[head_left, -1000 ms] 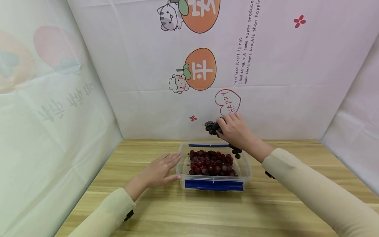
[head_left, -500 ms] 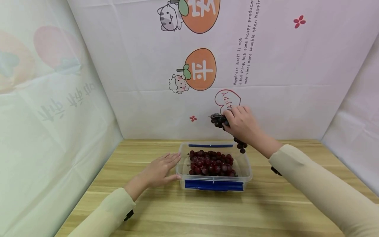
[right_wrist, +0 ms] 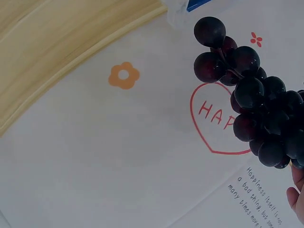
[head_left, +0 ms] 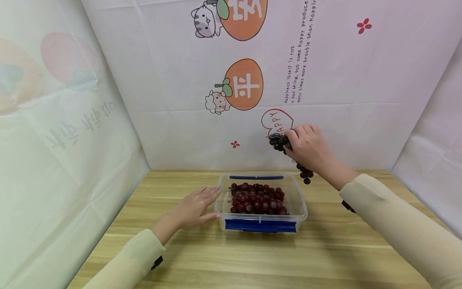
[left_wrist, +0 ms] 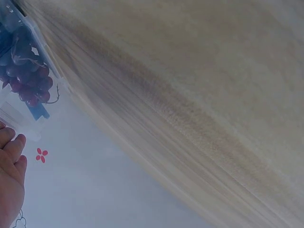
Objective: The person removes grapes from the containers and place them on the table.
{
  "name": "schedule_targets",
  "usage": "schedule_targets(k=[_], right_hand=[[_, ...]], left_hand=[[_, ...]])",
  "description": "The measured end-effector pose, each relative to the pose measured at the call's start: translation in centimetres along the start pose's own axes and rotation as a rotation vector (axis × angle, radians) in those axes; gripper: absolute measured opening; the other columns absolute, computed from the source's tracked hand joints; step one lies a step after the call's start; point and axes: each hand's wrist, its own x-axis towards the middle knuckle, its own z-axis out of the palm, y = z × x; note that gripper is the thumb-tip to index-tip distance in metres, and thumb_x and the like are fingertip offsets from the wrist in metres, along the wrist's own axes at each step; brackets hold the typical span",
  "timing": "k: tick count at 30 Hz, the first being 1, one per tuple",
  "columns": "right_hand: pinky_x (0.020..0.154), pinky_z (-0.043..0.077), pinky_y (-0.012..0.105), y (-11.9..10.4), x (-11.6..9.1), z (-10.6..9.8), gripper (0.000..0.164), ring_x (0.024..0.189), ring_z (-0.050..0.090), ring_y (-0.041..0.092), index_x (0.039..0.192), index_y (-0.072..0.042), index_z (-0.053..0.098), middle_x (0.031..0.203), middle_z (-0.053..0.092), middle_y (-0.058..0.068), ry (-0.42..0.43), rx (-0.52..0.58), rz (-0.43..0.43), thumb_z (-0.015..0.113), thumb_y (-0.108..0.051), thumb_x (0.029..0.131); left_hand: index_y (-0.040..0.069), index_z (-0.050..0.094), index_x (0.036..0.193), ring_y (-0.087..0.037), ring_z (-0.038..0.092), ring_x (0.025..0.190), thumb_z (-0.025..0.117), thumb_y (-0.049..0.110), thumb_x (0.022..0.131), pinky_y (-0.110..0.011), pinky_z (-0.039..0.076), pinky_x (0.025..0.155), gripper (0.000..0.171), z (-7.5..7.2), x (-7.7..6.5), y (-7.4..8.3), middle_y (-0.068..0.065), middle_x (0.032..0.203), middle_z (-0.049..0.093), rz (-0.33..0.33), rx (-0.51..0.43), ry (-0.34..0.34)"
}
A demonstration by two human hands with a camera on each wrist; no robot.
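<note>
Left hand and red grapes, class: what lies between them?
In the head view, the near-side wall of the clear box stands between the left hand and the red grapes inside.

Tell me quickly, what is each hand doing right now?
Left hand: open, at the side of the clear rectangular plastic box.
Right hand: closed, holding a bunch of round, glossy, near-black grapes.

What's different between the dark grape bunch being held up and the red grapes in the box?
The dark bunch looks nearly black; the red grapes are deep red. The dark bunch is gripped in midair by the right hand; the red grapes lie inside the clear box. Both have round berries and visible stems.
</note>
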Motion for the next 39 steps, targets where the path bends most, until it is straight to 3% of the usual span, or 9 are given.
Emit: schedule_targets(k=[8,26,39], right_hand=[[0.060,0.042,0.051,1.4,-1.4,-0.3,0.032,0.067,0.052,0.041,0.095,0.006,0.054,0.077,0.054,0.021,-0.005,-0.033,0.017,0.072,-0.013,0.077],[0.058,0.043,0.053,4.5,-5.0,-0.9,0.039,0.066,0.054,0.044,0.097,0.008,0.053,0.075,0.054,0.024,-0.122,-0.104,0.104,0.076,-0.014,0.075],[0.053,0.041,0.051,5.9,-7.2,-0.2,0.038,0.061,0.052,0.044,0.093,0.009,0.051,0.072,0.053,0.024,-0.125,-0.135,0.115,0.074,-0.016,0.075]], left_hand=[[0.001,0.031,0.151,-0.031,0.031,0.140,0.039,0.061,0.097,-0.045,0.022,0.116,0.080,0.1,-0.1,0.0,-0.016,0.154,0.031,0.009,-0.002,0.015],[0.001,0.030,0.151,-0.031,0.030,0.141,0.038,0.061,0.098,-0.046,0.022,0.116,0.080,0.0,-0.1,-0.2,-0.016,0.155,0.030,0.010,-0.009,0.012],[0.002,0.029,0.151,-0.029,0.030,0.141,0.036,0.063,0.097,-0.044,0.022,0.117,0.081,-0.1,0.0,-0.1,-0.015,0.155,0.029,0.005,-0.007,0.006]])
